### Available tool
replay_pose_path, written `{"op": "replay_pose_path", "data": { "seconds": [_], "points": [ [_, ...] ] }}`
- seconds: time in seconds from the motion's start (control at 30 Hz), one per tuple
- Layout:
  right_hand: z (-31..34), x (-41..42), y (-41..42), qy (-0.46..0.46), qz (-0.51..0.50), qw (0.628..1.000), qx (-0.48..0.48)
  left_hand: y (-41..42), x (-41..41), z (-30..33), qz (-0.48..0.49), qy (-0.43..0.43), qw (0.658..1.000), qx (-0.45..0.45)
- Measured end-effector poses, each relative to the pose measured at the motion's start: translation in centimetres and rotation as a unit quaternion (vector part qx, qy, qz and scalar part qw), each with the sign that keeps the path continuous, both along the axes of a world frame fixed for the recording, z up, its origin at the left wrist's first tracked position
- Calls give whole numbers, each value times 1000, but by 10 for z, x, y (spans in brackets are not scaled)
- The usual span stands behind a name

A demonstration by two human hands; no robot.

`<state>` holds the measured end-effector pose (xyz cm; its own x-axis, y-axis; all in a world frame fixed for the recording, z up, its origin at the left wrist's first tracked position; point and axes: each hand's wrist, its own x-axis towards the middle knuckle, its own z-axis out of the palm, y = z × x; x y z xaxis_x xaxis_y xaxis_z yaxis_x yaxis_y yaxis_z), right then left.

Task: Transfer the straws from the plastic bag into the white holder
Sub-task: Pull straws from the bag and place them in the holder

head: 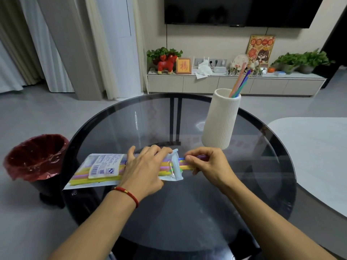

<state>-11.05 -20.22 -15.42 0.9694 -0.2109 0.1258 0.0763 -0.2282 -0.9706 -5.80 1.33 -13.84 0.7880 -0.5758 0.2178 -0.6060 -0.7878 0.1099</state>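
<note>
A clear plastic bag [97, 168] of coloured straws lies flat on the round glass table [187, 212], its open end pointing right. My left hand [144, 169] presses down on the bag near the opening. My right hand [208, 164] pinches the ends of several straws [185, 164] that stick out of the opening. The white ribbed holder [220, 121] stands upright behind my right hand, with a few straws [241, 81] leaning in it.
A bin lined with a red bag [35, 156] stands on the floor left of the table. A pale table [315, 156] sits to the right. A low cabinet [234, 84] with plants and ornaments runs along the far wall.
</note>
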Motion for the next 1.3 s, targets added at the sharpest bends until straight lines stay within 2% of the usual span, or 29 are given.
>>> {"op": "replay_pose_path", "data": {
  "seconds": [0.13, 0.23, 0.4, 0.6, 0.77, 0.87, 0.93, 1.07, 1.13, 1.23, 1.3],
  "points": [
    [2, 0, -8, 8, -8, 1000, -29, 3, -3, -1, -13, 22, 1000, 16],
    [4, -3, -8, 20, 31, 999, -18, -11, -11, -1, -19, 64, 997, -45],
    [10, -5, -22, 8, -10, 999, 51, -23, -6, -4, 7, 33, 999, -27],
    [18, -12, -47, 23, -18, 979, 202, -21, -4, -2, 32, 47, 998, 32],
    [21, -12, -53, -34, -61, 931, 359, -23, -6, -2, 42, 35, 998, 25],
    [21, -12, -37, 21, -52, 915, 400, -24, -6, -4, 55, 9, 998, 41],
    [19, -11, -27, 59, -59, 912, 401, -23, -4, -5, 63, 6, 997, 42],
    [19, -10, -10, 35, -140, 905, 401, -22, -3, -5, 70, 1, 996, 46],
    [17, -10, 4, 35, -108, 918, 379, -22, -4, -5, 68, -3, 997, 40],
    [5, -8, 27, 43, -28, 961, 273, -28, -11, -8, 44, -17, 998, 34],
    [0, -3, 34, 14, -51, 979, 195, -32, -14, -9, 33, -14, 999, 30]
  ]
}}
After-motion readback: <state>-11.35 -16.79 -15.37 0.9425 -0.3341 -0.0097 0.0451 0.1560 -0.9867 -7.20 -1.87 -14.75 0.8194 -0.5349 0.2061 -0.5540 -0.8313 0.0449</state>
